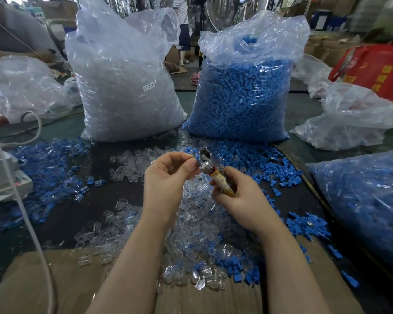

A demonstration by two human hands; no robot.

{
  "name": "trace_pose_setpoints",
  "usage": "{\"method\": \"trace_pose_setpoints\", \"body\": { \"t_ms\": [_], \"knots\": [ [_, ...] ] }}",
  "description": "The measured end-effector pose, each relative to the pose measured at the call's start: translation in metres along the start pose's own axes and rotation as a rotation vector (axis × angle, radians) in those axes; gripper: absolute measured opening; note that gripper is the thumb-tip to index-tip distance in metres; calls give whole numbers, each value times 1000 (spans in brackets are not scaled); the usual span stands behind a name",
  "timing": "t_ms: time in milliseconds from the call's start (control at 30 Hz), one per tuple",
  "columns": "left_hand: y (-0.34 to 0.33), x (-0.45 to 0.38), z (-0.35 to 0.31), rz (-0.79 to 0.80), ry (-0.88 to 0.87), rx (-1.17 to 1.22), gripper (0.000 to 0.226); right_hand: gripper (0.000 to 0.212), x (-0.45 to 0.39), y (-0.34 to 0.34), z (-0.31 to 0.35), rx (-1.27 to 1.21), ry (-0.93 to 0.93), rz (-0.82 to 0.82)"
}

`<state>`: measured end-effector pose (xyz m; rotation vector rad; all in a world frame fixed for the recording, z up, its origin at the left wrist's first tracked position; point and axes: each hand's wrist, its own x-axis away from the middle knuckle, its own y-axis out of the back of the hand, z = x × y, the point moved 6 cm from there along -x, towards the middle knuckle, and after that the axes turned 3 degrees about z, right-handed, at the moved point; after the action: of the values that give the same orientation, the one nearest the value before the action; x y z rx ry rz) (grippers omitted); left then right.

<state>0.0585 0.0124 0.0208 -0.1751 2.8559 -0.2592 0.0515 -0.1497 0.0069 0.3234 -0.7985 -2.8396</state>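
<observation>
Tool [213, 175] tip: right hand [241, 196] has its fingers wrapped round the taped handle, left hand [166, 177] pinches narrow at the metal head; can't tell if there's a small cap under them. All this is just in front of the blue bag [241, 98], over the clear caps [197, 223] on the tabletop [100, 200]. I'd hold the handle steady and push straight on, no twisting.

dark worktable [82, 200] — fan [222, 12] and cartons [325, 47] behind
</observation>
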Motion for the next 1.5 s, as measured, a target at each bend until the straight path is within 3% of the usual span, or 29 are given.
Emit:
{"method": "trace_pose_setpoints", "body": {
  "t_ms": [300, 1000, 1100, 1267, 1400, 1500],
  "knots": [
    [0, 0, -2, 26, -23, 16, 9, 17, 0, -3, -2, 62, -19, 39],
    [9, -1, -11, -33, 25, -13, 8, 22, 0, 0, -2, 196, -27, -79],
    [47, -7, -14, -184, 57, -238, 9, 13, 1, 8, -6, 282, -41, -165],
    [125, -3, -21, -468, 128, -1126, 9, 13, 3, 21, -19, 406, -169, -264],
    [157, 4, -10, -567, 352, -1301, 15, 11, 6, 28, -25, 481, -265, -329],
    [166, 5, -4, -587, 384, -1277, 15, 14, 8, 33, -28, 583, -349, -353]
  ]
}}
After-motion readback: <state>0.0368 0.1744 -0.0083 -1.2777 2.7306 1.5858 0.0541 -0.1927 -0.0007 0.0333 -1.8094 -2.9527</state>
